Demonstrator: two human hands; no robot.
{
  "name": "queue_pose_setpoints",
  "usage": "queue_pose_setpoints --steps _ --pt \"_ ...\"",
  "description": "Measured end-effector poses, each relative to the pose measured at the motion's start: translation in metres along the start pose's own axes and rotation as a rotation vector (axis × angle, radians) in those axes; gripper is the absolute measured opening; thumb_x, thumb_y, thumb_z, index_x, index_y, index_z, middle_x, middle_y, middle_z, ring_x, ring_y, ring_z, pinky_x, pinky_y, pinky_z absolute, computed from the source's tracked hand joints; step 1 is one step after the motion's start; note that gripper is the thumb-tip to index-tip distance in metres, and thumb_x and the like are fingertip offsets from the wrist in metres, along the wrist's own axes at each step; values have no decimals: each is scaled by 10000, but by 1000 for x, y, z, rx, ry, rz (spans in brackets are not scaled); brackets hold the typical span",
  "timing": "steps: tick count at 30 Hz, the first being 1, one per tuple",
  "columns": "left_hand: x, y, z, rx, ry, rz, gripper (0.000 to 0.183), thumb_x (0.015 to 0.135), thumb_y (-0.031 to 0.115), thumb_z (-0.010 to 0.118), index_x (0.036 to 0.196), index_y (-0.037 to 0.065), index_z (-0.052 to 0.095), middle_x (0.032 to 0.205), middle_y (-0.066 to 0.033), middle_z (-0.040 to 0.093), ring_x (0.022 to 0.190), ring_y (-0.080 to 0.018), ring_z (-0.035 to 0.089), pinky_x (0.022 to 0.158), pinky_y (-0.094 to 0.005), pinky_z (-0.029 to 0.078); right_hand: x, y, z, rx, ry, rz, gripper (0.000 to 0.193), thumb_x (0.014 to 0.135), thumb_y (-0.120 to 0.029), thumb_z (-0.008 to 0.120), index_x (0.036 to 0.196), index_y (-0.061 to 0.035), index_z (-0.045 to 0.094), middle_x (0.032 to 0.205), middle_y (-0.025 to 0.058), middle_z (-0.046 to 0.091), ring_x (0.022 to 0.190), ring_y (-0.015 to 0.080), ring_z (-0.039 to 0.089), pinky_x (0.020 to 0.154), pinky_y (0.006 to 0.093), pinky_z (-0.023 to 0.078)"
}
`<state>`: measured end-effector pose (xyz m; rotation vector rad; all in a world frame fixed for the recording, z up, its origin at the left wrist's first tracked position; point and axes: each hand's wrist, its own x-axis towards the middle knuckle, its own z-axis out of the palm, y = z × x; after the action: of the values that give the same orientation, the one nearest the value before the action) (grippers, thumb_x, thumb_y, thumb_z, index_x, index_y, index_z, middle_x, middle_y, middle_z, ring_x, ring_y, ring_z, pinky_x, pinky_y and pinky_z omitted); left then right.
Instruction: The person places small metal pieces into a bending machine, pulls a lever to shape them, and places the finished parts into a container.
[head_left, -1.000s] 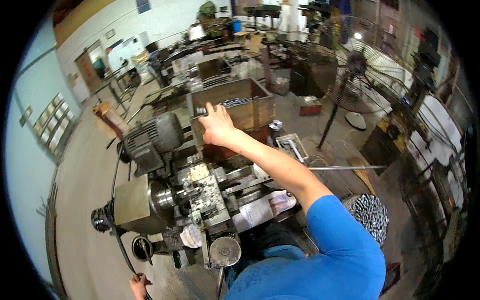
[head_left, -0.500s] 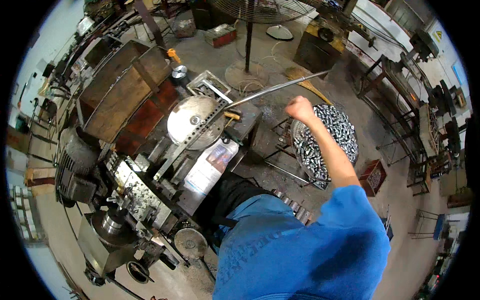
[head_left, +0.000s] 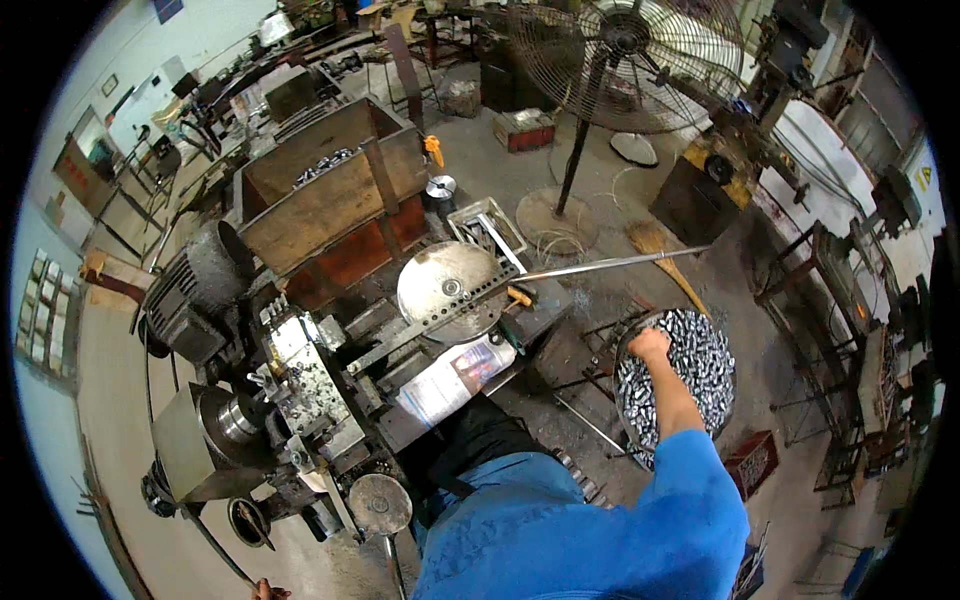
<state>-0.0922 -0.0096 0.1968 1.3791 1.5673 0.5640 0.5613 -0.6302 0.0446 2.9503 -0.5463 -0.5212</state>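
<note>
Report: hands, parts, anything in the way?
Right hand at small silver metal cylinders heaped in round dark container, grasp unclear. Left hand partly cut off at lower edge, near long dark bar, grip unclear. No obstruction visible at right hand.

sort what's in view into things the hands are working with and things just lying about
Seemingly in use:
metal pieces in the round container, at the right hand
dark bar, by the left hand
machine
brown bin holding shiny pieces

Apparently just around:
broom
standing fan
dark red box
</note>
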Motion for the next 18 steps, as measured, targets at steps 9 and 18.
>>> queue_pose_setpoints --steps 9,18 --pt "23 -31 -16 -68 63 32 297 817 240 628 899 -40 574 625 -109 569 520 -181 541 509 -316 477 -22 -5 -15 764 302 -396 181 567 -208 609 619 -39 646 749 195 625 709 341 613 641 379 497" --pt "19 -24 -11 187 70 156 245 783 160 618 842 -65 541 630 -90 572 511 -170 570 501 -303 466 -260 -216 -167 875 71 -1619 278 558 -86 584 811 -14 672 1083 193 592 895 323 603 768 359 495"
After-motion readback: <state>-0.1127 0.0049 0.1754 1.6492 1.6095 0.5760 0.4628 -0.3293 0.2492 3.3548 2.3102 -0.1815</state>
